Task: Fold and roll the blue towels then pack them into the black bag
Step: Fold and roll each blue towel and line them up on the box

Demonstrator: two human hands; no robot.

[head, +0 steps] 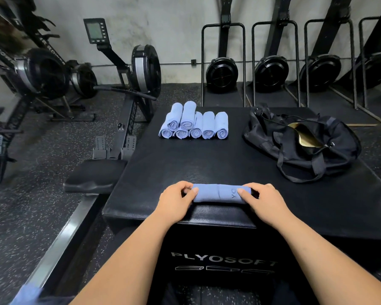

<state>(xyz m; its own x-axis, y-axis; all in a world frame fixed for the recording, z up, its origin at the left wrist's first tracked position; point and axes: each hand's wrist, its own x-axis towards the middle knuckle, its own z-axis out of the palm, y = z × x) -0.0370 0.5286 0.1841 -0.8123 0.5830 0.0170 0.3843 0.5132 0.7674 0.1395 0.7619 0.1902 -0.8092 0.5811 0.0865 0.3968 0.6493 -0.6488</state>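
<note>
Far left, low down, more blue cloth [28, 292] waits. The left hand [176, 202] and right hand [263, 200] each curl around an end of a rolled towel [218, 193]. Seven rolls [193, 123] sit stacked behind. The open black bag [304, 139] looks unpacked.

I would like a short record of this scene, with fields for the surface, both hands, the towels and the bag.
surface: black padded box
left hand: grips left end of towel roll
right hand: grips right end
towel in hands: blue, rolled, lying crosswise near the front edge
finished rolls: seven, stacked in two layers at the far side
black bag: open, on the right, no towels visible inside
</note>
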